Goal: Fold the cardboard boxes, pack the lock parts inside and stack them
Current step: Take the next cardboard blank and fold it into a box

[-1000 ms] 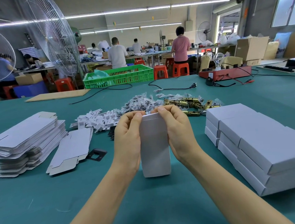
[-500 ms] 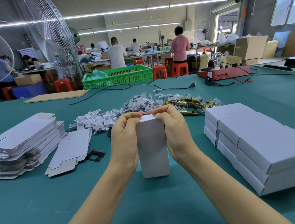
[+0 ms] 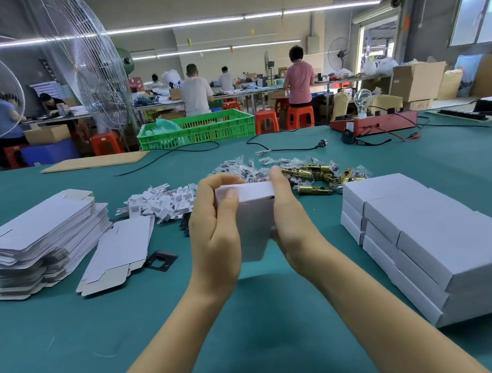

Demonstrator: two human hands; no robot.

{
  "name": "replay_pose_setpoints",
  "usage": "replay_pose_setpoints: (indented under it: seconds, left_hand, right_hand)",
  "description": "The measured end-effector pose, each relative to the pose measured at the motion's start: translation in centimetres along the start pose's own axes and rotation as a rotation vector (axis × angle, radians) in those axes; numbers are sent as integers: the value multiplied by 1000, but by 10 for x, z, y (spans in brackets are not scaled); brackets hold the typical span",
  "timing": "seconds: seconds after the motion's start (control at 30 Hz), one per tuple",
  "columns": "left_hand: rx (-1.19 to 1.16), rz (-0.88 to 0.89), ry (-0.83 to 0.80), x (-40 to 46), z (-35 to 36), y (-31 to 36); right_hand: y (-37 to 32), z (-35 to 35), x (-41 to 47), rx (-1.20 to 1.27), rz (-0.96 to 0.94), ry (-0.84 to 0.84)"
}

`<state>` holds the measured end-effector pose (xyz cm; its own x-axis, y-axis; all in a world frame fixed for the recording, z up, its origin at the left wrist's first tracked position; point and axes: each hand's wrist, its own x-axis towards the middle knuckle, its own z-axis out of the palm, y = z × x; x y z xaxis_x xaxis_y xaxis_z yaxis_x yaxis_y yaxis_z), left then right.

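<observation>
Box (image 3: 254,215) held upright above table (image 3: 251,334), closed. Left hand (image 3: 213,233), right hand (image 3: 294,220): fingers curled round its sides. Step judged: closing done. Next: carry to stack (image 3: 421,230), lay flat.

A teal tabletop (image 3: 73,335) fills the foreground. Beyond its far edge stands a green crate (image 3: 201,127), with orange stools (image 3: 299,116) to its right, a wire-guarded fan (image 3: 91,66) to its left, and strip lights (image 3: 209,20) above; windows (image 3: 482,8) sit far right.
</observation>
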<state>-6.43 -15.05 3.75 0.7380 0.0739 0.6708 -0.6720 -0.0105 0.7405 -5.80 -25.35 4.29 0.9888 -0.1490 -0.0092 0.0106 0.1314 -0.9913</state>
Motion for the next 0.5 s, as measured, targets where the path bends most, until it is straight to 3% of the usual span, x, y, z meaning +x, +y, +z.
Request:
replay_pose_setpoints:
  seconds: [0.1, 0.23, 0.4, 0.5]
  left_hand:
    - [144, 164, -3, 2, -6, -3]
    - [172, 259, -17, 1, -6, -9]
    - [203, 411, -124, -7, -4, -14]
    - [197, 436, -171, -12, 2, -18]
  right_hand:
    - [-6, -8, -3, -188, 206, -148]
    - [-14, -18, -4, -248, 266, -205]
    - [-22, -22, -5, 228, 272, -317]
    - [-21, -26, -3, 341, 209, -304]
